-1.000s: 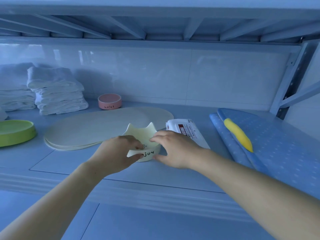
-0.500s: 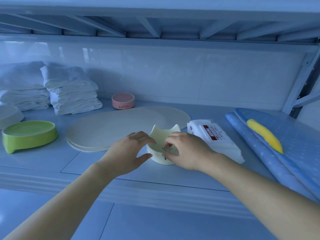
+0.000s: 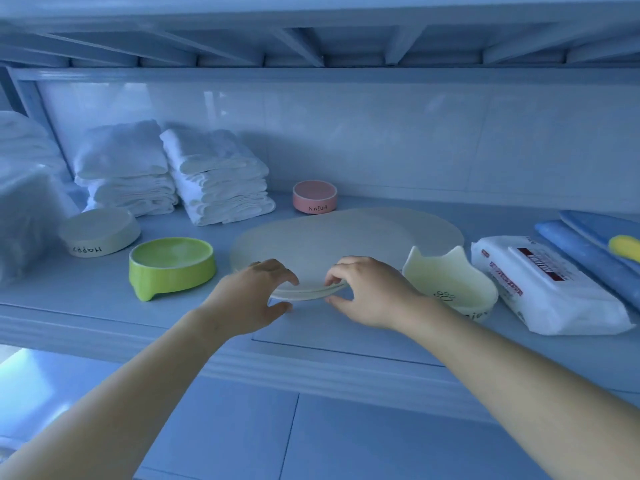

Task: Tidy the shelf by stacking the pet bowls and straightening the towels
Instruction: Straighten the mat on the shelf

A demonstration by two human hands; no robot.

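Observation:
Stacked flat cream mats lie mid-shelf. My right hand pinches their front edge between fingertips and thumb, and the edge is lifted slightly. My left hand is curled beside the same edge with thumb and fingers apart. The cream cat-ear bowl stands free, just right of my right hand. A green bowl, a white bowl marked "Happy" and a pink bowl stand separately. Two piles of folded white towels sit at the back left, the right one leaning.
A pack of wet wipes lies right of the cat-ear bowl. Blue folded pads with a yellow object are at the far right. A clear plastic-wrapped bundle fills the far left. An upper shelf hangs close overhead.
Both hands let go of the cat-ear bowl, which now rests on the shelf, and moved left to the mats' front edge. The view shifted left, revealing the white bowl.

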